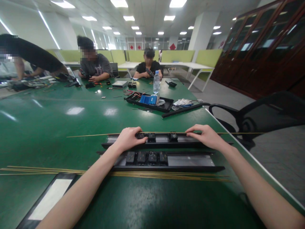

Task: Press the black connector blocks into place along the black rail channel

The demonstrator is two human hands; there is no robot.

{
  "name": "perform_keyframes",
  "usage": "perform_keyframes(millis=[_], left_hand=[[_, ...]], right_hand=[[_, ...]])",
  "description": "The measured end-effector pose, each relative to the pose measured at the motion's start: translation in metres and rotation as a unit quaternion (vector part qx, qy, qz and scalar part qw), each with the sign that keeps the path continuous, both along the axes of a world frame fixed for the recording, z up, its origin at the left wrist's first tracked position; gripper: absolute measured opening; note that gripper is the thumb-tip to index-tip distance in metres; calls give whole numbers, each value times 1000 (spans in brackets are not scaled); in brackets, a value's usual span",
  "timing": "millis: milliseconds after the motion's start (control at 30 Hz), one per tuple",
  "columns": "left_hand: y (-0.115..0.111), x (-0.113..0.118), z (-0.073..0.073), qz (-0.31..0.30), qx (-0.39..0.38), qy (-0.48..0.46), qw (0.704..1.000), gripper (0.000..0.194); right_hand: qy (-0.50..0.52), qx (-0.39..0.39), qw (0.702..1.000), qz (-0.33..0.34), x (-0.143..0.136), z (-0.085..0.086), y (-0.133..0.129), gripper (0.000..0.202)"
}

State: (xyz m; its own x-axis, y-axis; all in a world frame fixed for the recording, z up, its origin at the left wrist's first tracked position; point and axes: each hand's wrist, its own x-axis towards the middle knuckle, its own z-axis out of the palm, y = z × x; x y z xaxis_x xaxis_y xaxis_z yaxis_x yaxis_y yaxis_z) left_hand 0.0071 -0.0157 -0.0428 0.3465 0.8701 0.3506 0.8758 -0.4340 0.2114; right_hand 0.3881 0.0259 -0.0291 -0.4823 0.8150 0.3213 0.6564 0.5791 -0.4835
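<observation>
A long thin brass-coloured rod (164,132) runs crosswise over the farther black channel (162,145), which holds several small black blocks (173,136). My left hand (127,139) is closed around the leftmost black block (140,135), thumb on the near side and fingers beyond; the rod passes at this hand too. Further right, my right hand (206,135) pinches the rod between thumb and fingertips, above the channel's right part. Closer to me lies a second black channel (190,160) with several black blocks (152,157) side by side in its left half.
More brass rods (166,175) lie in front of the channels. A dark flat panel with a white rectangle (51,198) is at lower left. Beyond stand a black tray (166,105), a bottle (156,83), and a black bar (183,110). Several people work across the table; a chair (262,111) is right.
</observation>
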Motion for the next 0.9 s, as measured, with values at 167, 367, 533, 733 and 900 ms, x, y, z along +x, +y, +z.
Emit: perform_keyframes(millis=[167, 367, 533, 733, 900], left_hand=[[0, 0, 0, 0, 0, 0, 1000, 32], [0, 1, 0, 3, -6, -2, 1000, 32], [1, 1, 0, 4, -4, -4, 1000, 32], [0, 1, 0, 4, -2, -2, 1000, 32], [0, 1, 0, 5, 0, -2, 1000, 32]], right_hand=[[2, -33, 999, -5, 3, 4, -1, 20], [4, -91, 996, -6, 9, 9, 0, 29], [6, -146, 989, -8, 13, 13, 1, 32], [3, -176, 984, -25, 18, 17, 1, 34], [0, -185, 982, -32, 23, 17, 2, 36]])
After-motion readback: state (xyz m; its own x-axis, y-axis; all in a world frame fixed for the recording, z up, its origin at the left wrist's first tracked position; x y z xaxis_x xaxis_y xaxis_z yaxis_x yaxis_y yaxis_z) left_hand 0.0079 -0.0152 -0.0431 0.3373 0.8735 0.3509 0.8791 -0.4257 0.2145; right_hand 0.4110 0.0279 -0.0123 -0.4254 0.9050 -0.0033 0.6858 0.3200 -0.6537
